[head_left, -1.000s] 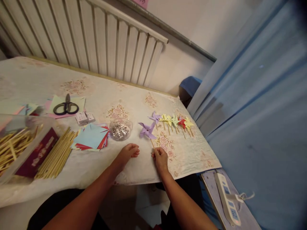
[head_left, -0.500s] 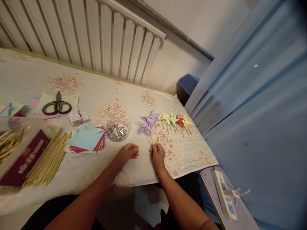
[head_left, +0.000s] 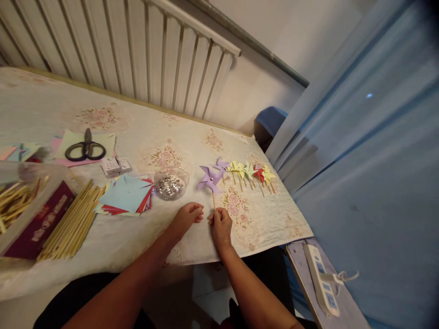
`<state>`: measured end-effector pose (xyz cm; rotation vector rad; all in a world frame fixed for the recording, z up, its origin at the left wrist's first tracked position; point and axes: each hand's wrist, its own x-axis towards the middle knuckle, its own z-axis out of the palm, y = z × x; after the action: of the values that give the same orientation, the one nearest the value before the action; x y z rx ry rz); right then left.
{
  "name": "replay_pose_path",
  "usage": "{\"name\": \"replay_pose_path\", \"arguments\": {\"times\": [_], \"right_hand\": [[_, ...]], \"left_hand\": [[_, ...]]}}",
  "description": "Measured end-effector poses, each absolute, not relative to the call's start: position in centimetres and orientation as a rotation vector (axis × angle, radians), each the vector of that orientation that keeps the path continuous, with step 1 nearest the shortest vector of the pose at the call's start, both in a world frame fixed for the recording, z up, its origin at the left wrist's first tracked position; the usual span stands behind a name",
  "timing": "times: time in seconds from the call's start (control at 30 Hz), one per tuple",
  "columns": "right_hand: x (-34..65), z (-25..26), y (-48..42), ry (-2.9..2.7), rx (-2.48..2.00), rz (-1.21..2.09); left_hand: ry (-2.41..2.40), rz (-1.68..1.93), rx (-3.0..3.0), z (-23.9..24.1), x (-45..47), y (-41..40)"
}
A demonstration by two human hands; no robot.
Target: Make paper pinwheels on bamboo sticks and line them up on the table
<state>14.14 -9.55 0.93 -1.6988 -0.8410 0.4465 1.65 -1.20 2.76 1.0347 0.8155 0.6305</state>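
Observation:
My right hand [head_left: 222, 228] pinches the wooden stick of a purple paper pinwheel [head_left: 210, 179], which stands up from the fingers with its four blades spread and a small pin at the centre. Just to the left, my left hand [head_left: 188, 217] has its fingers loosely curled together, with nothing visible in them. Beyond the left hand sits a clear round dish [head_left: 170, 183] of shiny metal pins. A row of finished pinwheels lies behind and to the right of the held one, among them a yellow pinwheel [head_left: 238, 168] and a red pinwheel [head_left: 259, 175].
Left of the dish lie a stack of coloured paper squares [head_left: 124, 193], two small white boxes [head_left: 110, 167] and black scissors [head_left: 85, 150] on paper. A bundle of sticks [head_left: 70, 224] rests beside a clear box [head_left: 39, 221]. A power strip [head_left: 321, 278] is at right.
My right hand has shifted slightly left with the purple pinwheel. My left hand has come closer to it. The view has moved a little.

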Motion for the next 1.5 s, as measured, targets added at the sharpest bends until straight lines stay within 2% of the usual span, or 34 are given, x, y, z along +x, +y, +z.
{"name": "replay_pose_path", "arguments": {"times": [0.23, 0.7, 0.93, 1.17, 1.5], "right_hand": [[10.4, 1.2, -9.9, -0.834, -1.559, 0.625], [10.6, 1.0, -10.5, -0.754, -1.517, 0.651], [13.4, 0.2, -10.2, -0.619, -1.562, 0.447], [13.1, -0.3, -10.4, -0.934, -1.720, 0.098], [13.1, -0.5, -10.3, -1.104, -1.704, -0.084]], "left_hand": [[0.808, 0.721, 1.123, 2.9, 1.7, -1.7], [0.751, 0.713, 1.242, 3.3, 1.1, -2.0], [0.691, 0.530, 1.244, 2.6, 0.8, -2.9], [0.724, 0.424, 1.336, 1.9, 0.8, -3.5], [0.721, 0.375, 1.420, 1.8, 0.9, -3.2]]}}
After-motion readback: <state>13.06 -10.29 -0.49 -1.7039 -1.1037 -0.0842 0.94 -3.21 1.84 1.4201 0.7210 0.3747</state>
